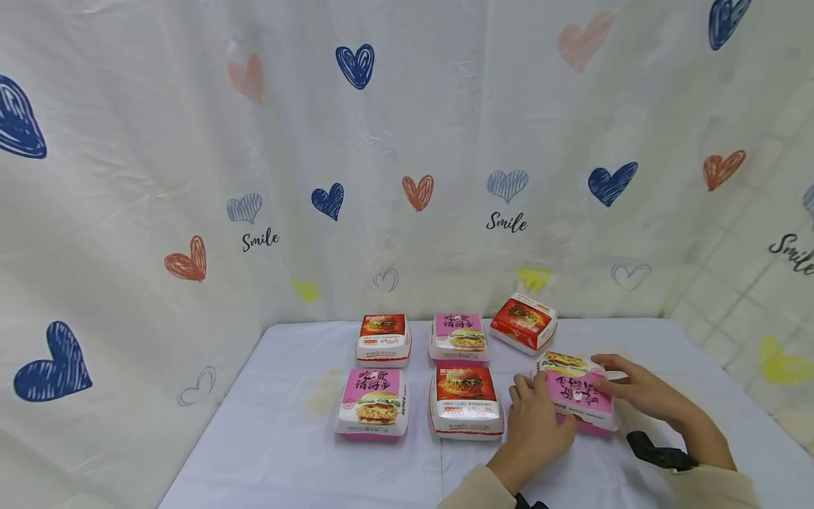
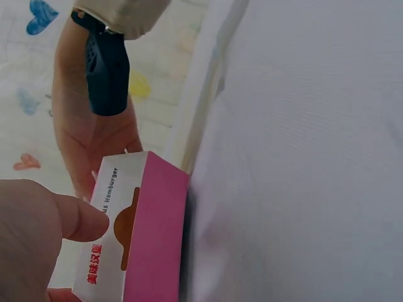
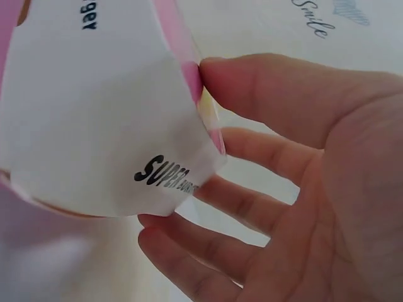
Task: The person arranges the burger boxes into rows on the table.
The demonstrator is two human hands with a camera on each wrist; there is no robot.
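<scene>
Rightmost pink box (image 1: 580,397): fingers (image 3: 271,151) grip opposite edges; tablecloth (image 1: 670,350) extends rightward.

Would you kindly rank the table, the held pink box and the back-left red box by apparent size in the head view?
Table
Held pink box
Back-left red box, which stands farther away

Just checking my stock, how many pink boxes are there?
3: the front-left box, the back-middle box, and the front-right box, held between the left hand and right hand.
</scene>
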